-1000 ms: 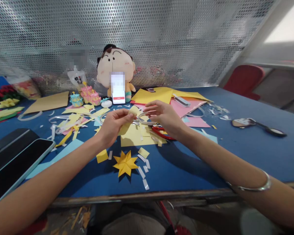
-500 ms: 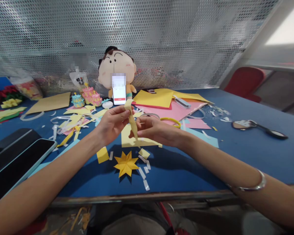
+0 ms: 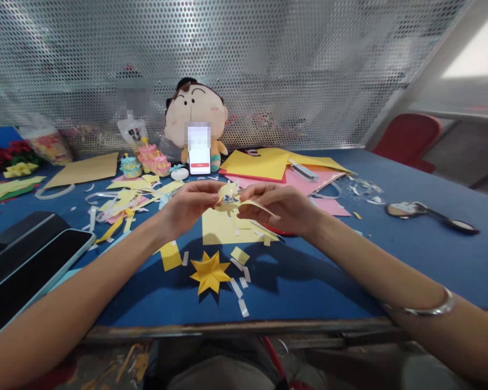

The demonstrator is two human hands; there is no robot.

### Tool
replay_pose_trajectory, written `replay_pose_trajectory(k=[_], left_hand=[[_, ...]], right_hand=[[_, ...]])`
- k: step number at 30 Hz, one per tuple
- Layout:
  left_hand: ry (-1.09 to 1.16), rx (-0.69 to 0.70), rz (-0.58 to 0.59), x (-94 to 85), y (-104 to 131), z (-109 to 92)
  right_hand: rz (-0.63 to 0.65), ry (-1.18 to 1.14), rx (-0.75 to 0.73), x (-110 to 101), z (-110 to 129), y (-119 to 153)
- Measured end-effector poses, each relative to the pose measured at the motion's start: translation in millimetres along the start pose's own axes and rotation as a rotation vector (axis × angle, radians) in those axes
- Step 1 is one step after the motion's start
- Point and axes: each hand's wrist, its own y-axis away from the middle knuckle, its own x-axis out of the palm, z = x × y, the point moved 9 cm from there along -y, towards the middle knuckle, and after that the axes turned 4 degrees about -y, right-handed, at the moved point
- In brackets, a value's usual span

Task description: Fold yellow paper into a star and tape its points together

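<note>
A pale yellow paper strip, curled into a loop at its left end, is held between my two hands above the table. The fingers and thumb of my left hand are closed on the looped end. My right hand pinches the strip farther right, where a pointed end sticks out over the fingers. Below them lies a pale yellow sheet, partly covered by small scraps. Nearer to me is a folded yellow paper star, with a yellow paper square to its left and white tape bits to its right.
A lit phone leans on a plush doll at the back. Another phone lies front left. Paper scraps cover the left middle; yellow sheets and a hand mirror are rightward.
The paper strip, which hung down lengthwise between my hands, is now curled and held sideways. My right hand has moved slightly up and right; my left hand has shifted a little right.
</note>
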Motion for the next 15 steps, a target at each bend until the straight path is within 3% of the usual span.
replay_pose_trajectory(k=[8, 15], left_hand=[[-0.142, -0.007, 0.089, 9.3, 6.0, 0.9], [-0.115, 0.06, 0.175, 21.2, 9.8, -5.1]], right_hand=[[0.057, 0.014, -0.087, 9.0, 5.1, 0.2], [0.023, 0.045, -0.133, 9.1, 11.3, 4.6]])
